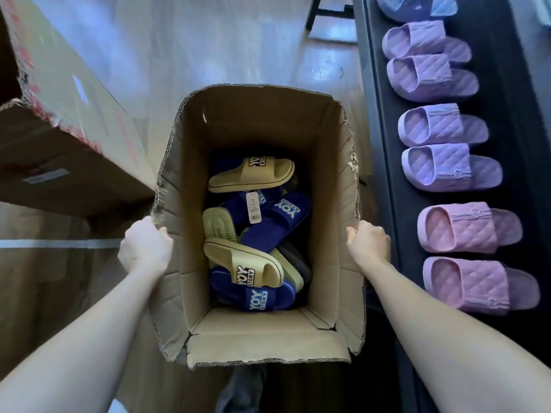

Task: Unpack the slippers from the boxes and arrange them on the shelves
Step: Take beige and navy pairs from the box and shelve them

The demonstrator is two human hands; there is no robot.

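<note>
An open cardboard box (262, 120) stands on the floor below me. Inside lie several slippers in a loose heap: a beige one (253, 173) at the top, blue ones (280, 217) in the middle, another beige one (247, 265) and a blue one (253, 296) nearer me. A paper tag (253, 207) lies on the heap. My left hand (146, 245) grips the box's left wall edge. My right hand (369, 241) grips the right wall edge. On the dark shelf (387, 150) to the right stand several quilted purple and pink slippers (450, 166) in a row.
A large cardboard box (59, 120) lies to the left, close to the open box. Wooden floor (208, 40) stretches ahead. A dark stool leg (316, 13) stands at the far end near the shelf. My dark trouser leg (241, 391) shows below the box.
</note>
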